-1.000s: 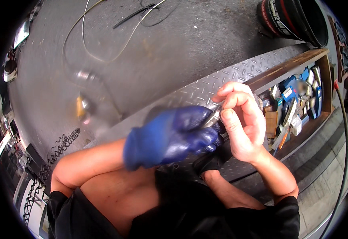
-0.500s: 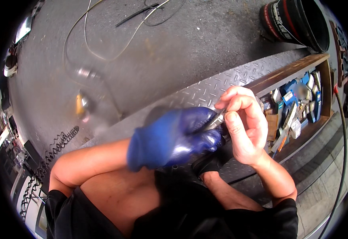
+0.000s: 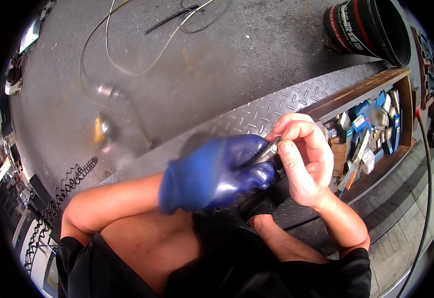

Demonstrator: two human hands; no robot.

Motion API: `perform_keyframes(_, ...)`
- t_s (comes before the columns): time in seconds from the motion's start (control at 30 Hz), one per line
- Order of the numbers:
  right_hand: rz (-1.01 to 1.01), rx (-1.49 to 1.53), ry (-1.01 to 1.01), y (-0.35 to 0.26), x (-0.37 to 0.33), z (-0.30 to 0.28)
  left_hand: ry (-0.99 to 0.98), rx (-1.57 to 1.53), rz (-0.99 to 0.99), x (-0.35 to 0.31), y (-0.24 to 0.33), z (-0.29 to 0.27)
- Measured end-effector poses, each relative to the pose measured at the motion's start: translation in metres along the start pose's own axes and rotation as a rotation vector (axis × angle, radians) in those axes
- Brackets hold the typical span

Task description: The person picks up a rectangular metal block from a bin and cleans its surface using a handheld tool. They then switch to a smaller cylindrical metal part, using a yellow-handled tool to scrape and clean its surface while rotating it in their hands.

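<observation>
A small silver metal cylinder with a stepped end point(image 3: 267, 153) lies between the fingers of my left hand point(image 3: 222, 169). That hand wears a blue knit glove with a shiny coated palm and is closed round the cylinder. At the cylinder's outer end, the thumb and fingertips of my bare right hand point(image 3: 306, 161) pinch together on its tip. The rest of the cylinder is hidden in the glove, so its exact kind does not show.
To the right a wooden-edged drawer point(image 3: 361, 84) holds many small boxes point(image 3: 363, 129). Tread plate point(image 3: 261, 111) runs below my hands. A black bucket point(image 3: 351, 30) stands at the far right. Cables point(image 3: 165, 49) cross the floor; a coiled black cord point(image 3: 75, 176) is at left.
My right fingertips have shifted slightly against the cylinder's end, and a little more of the metal shows. My left hand has barely moved.
</observation>
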State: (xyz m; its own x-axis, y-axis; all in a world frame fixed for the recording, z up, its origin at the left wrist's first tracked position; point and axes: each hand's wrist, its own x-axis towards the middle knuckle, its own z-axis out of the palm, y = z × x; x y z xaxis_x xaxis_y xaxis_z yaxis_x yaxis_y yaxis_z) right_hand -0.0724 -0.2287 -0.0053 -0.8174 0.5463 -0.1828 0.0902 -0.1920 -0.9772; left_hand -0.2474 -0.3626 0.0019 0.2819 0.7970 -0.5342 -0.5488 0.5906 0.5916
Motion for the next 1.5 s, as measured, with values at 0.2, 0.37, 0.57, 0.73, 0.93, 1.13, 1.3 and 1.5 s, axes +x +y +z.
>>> perform_keyframes(0.2,0.021,0.018,0.000,-0.005,0.002,0.000,0.073,0.073,-0.053,-0.002,0.006,0.004)
perform_keyframes(0.37,0.007,0.065,0.022,-0.006,0.002,0.002,0.073,0.170,-0.032,-0.001,0.012,0.004)
perform_keyframes(0.57,0.033,0.084,0.018,-0.008,0.002,0.002,0.139,0.238,0.146,0.002,-0.004,0.005)
perform_keyframes(0.73,0.040,0.090,0.015,-0.008,0.002,-0.001,0.112,0.093,-0.063,-0.001,0.009,0.008)
perform_keyframes(0.93,0.057,0.117,0.027,-0.010,0.001,0.001,0.103,0.104,-0.065,-0.002,0.012,0.008)
perform_keyframes(1.13,0.033,0.047,0.020,-0.011,0.003,0.000,0.093,0.196,-0.071,-0.002,0.017,0.007)
perform_keyframes(1.3,0.033,0.044,0.036,-0.012,0.004,0.001,0.107,0.261,-0.036,-0.002,0.015,0.007)
perform_keyframes(1.5,0.125,0.039,0.079,-0.019,0.003,0.004,0.118,0.528,-0.026,-0.002,0.025,0.004)
